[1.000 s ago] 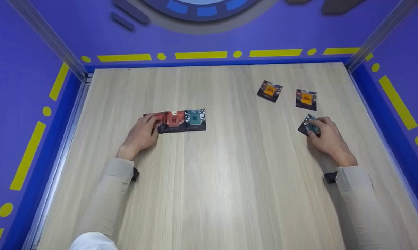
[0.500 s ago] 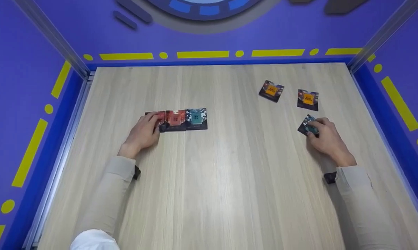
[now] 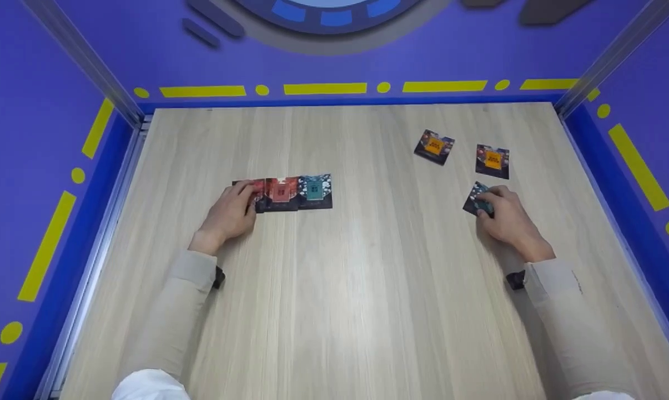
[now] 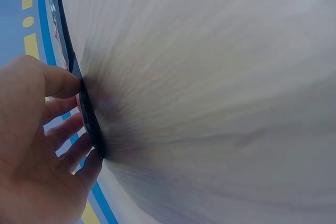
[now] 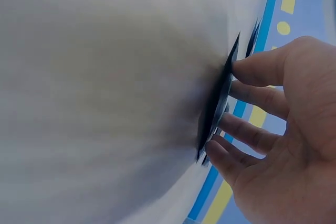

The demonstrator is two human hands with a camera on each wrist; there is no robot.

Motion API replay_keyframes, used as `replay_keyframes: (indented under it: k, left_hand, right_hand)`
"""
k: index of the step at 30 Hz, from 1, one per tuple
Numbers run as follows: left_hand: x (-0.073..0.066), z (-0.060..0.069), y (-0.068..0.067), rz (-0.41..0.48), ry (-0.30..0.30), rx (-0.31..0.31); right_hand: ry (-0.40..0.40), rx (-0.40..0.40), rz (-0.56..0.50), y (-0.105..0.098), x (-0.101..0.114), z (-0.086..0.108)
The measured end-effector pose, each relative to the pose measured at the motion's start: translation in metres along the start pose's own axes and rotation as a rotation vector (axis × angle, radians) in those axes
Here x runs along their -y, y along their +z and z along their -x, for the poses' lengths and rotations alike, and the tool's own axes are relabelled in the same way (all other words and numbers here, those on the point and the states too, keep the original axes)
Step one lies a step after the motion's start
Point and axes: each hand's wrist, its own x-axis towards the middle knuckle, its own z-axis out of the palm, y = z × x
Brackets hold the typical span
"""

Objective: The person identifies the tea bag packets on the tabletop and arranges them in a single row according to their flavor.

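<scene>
In the head view, three small square packets with printed fronts lie in a touching row on the left of the table. My left hand [image 3: 227, 215] rests its fingertips on the left red packet [image 3: 258, 206], covering much of it. Beside that one lie a second red packet [image 3: 281, 191] and a teal packet [image 3: 315, 191]. Over on the right, my right hand [image 3: 510, 221] touches the upper face of another teal packet [image 3: 474, 204], which lies at a slant. Both wrist views show spread, slightly bent fingers against the dark edge of a packet; the fingertip contact is partly hidden.
Two orange packets, one tilted [image 3: 434, 147] and one nearly straight [image 3: 493, 161], lie beyond my right hand. The pale wooden table [image 3: 362, 266] is bounded by blue-purple walls [image 3: 334, 69] with yellow marks at the back and sides.
My right hand has shifted left over the last half second, and the teal packet under its fingers has moved with it. My left hand and the row of packets stay in place.
</scene>
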Motion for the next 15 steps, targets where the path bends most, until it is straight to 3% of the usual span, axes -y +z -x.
replay_keyframes:
  k: [8, 15]
  left_hand:
    - [-0.003, -0.001, 0.001, 0.009, 0.011, -0.024]
    - [-0.003, -0.001, -0.002, -0.002, -0.016, -0.001]
  right_hand:
    - [-0.002, 0.069, -0.018, 0.002, 0.013, -0.016]
    - [-0.035, 0.101, -0.033, 0.011, 0.027, -0.026]
